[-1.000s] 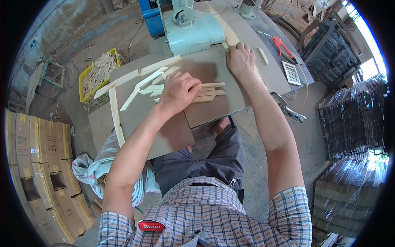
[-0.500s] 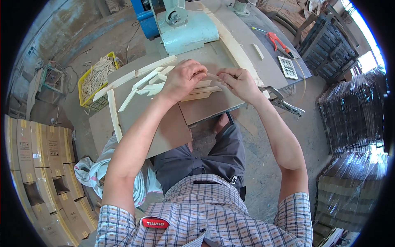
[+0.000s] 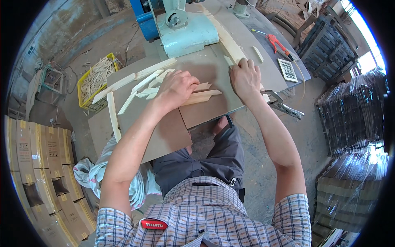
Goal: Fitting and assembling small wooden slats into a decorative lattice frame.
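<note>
My left hand is curled over a small pile of pale wooden strips on the brown board. Its fingertips meet the end of one strip, and what lies under the palm is hidden. A longer strip with a slanted end lies just nearer to me. Over on the right, my right hand is closed on a short wooden strip, which pokes out past its fingers beside the long wooden rail. Several mitre-cut strips lie left of my left hand.
A pale green machine guard stands at the board's far side. On the right are a toggle clamp, a red air gun and a patterned tile. A yellow crate of wood offcuts sits left; cartons are stacked lower left.
My hands, close together on a thin strip before, have moved apart. The right has gone to the rail with a short strip; the left has lowered onto the pile.
</note>
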A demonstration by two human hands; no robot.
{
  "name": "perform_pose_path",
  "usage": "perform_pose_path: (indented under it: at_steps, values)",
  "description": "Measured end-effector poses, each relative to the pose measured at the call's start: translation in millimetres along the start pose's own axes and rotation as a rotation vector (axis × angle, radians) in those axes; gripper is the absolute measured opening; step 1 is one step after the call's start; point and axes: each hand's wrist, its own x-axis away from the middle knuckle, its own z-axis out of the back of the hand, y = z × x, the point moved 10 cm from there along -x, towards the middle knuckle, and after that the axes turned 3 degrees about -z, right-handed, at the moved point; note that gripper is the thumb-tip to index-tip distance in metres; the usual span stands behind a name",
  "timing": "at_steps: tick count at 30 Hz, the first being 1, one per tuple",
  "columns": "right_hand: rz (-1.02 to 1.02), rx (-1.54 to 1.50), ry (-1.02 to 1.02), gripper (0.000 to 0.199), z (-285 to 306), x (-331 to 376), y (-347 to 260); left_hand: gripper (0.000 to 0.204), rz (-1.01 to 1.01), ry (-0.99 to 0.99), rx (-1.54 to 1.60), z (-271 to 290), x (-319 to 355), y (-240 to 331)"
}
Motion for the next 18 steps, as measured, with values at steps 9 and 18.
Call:
perform_pose_path:
  at_steps: [9, 18]
  values:
    - [-0.146, -0.172, -0.001, 0.021, -31.0, -76.0, 2.5, 0.018, -0.078, 0.046, -0.008, 7.1, 12.2, 6.1]
    - [0.227, -0.833, -0.106, 0.022, 31.2, 16.2, -54.7, 0.011, -0.162, 0.108, 0.154, 16.2, -7.9, 12.4]
